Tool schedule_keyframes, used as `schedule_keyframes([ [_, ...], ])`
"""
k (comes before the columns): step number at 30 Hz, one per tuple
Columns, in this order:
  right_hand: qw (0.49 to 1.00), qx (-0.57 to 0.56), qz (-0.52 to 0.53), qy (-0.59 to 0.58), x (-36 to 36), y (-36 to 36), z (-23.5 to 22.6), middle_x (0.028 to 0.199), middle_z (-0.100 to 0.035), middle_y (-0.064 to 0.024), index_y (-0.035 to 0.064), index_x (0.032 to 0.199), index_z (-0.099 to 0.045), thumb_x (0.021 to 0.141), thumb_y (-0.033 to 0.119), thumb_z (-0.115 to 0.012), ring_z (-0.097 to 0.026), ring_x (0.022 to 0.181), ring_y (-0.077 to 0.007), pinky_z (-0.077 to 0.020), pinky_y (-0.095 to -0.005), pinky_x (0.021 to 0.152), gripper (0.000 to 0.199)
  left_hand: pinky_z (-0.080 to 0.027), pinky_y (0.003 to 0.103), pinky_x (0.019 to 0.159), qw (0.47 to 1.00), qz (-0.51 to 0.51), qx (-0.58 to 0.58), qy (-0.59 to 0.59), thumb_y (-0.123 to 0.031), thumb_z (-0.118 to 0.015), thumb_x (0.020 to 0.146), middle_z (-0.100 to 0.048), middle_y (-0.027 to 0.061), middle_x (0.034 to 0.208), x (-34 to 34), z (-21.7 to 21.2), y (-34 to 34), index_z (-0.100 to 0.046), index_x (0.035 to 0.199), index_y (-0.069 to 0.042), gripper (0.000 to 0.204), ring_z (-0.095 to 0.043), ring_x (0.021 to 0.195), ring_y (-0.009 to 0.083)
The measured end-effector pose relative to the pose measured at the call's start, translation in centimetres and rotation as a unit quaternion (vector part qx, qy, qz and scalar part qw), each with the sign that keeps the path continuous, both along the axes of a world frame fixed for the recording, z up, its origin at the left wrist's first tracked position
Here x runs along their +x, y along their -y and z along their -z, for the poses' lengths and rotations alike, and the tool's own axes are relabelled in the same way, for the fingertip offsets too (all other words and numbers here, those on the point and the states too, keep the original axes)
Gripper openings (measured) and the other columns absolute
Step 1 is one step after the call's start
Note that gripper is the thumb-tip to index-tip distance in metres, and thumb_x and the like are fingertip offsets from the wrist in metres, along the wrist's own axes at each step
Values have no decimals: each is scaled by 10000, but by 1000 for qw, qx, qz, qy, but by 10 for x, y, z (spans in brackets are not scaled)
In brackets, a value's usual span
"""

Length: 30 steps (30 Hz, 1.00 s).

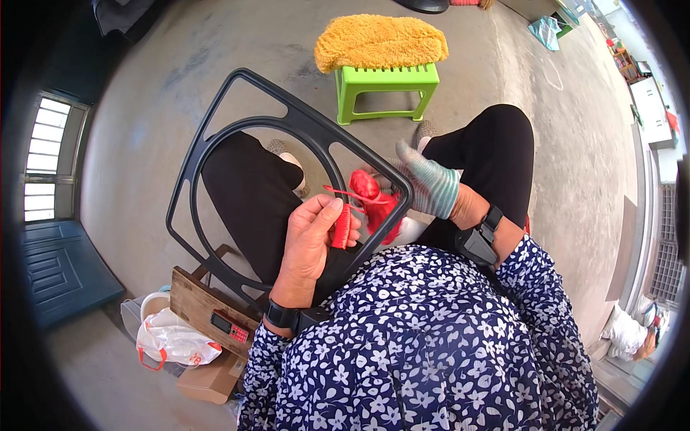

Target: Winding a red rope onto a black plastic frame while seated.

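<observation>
A black frame (300,113) with rounded corners and a large round inner ring stands tilted over my lap. My bare left hand (314,233) is closed, thumb against fingers, on red cord (341,228) wound in tight turns round part of the ring. A loose strand runs right from the thumb toward a blurred red bundle (365,185) inside the frame's right corner. Just beyond that corner is my right hand (428,183), in a striped grey-and-teal glove, thumb stretched apart. Its fingers lie partly behind the frame's bar, close to the bundle; I see no firm grip on it.
Ahead, a green plastic stool (388,86) carries a yellow fluffy cushion (381,42). At lower left are a wooden board (198,305) with a red-keyed phone (230,326) on it, a white plastic bag (176,337) and a cardboard box (208,381).
</observation>
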State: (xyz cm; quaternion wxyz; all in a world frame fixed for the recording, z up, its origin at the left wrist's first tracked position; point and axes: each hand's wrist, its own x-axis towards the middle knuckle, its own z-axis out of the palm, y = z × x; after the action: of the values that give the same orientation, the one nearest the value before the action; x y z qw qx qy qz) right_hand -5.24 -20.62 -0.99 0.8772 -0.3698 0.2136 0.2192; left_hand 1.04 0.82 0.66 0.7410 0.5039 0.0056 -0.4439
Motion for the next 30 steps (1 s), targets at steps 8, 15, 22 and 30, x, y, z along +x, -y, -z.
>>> schedule_keyframes([
  [8, 920, -177, -327, 125, -15, 12, 34, 1012, -646, -121, -25, 1135, -579, 917, 462, -474, -609, 930, -185, -452, -297, 874, 543, -515, 274, 555, 996, -92, 0, -9, -248, -556, 921, -624, 89, 730, 12, -6, -18, -568, 908, -60, 189, -601, 588, 153],
  [15, 781, -399, -401, 266, -19, 6, 34, 963, -633, -87, 51, 1090, -610, 772, 157, -661, -593, 877, -163, -478, -297, 766, 339, -470, 256, 548, 986, -162, -46, -13, -267, -574, 914, -595, 68, 729, 26, -19, -39, -571, 917, -77, 189, -557, 596, 131],
  [22, 622, -736, -217, 158, -20, 67, 18, 832, -637, -123, 61, 837, -668, 684, 113, -605, -611, 755, -305, -501, -370, 707, 174, -467, 249, 556, 979, -198, -49, -17, -282, -567, 918, -584, 62, 741, 22, -12, -48, -571, 997, -76, 221, -546, 608, 126],
  [30, 796, -594, 109, -29, -6, 135, -2, 787, -613, -64, -4, 989, -593, 757, 77, -693, -586, 555, -112, -502, -228, 508, 265, -470, 256, 554, 974, -195, -92, -63, -291, -552, 923, -580, 72, 716, 21, -13, -44, -569, 1069, -37, 293, -555, 600, 141],
])
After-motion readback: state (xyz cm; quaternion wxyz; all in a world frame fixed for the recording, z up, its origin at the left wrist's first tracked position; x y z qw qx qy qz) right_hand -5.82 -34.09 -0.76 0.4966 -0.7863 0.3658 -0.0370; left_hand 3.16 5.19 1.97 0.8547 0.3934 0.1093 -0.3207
